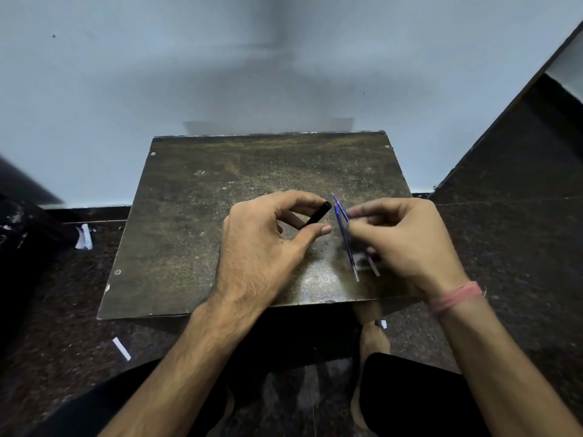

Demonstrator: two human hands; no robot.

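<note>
My left hand (265, 244) holds a black pen barrel (318, 215) between thumb and fingers, its open end pointing up and to the right. My right hand (407, 244) pinches thin blue pen refills (345, 238) near their tips; two seem to cross at the top. Their clear lower ends reach toward the near edge of the low dark wooden table (195, 222). The barrel's mouth and the refill tips lie a short gap apart, above the table's right half.
A pale wall stands right behind the table. Dark stone floor surrounds it, with white paper scraps at left (84, 237), front left (121, 349) and under the table's front edge (383, 324). A pink band (457, 298) circles my right wrist. My knees sit below.
</note>
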